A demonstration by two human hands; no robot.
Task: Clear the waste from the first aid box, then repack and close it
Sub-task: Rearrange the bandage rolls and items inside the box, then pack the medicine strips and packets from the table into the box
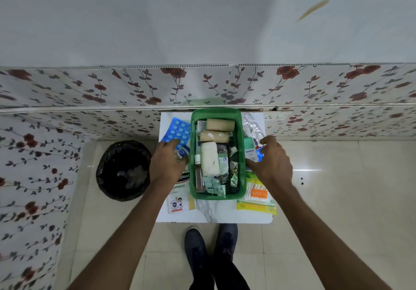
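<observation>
A green open box [194, 136] stands on a small white table [216, 213], filled with two tan bandage rolls [220, 124], a white gauze roll [209, 158], bottles and pill strips. My left hand [167, 162] rests left of the box, its fingers around a small bottle [182, 152] beside a blue pill blister [179, 130]. My right hand [271, 161] lies right of the box, touching a small green-and-white carton [250, 151]. No lid is visible.
A black waste bin [123, 170] with a dark liner stands on the floor left of the table. A plaster box [179, 196] lies front left, a cotton-swab pack [256, 196] front right, a clear blister pack [252, 126] back right. A floral wall runs behind.
</observation>
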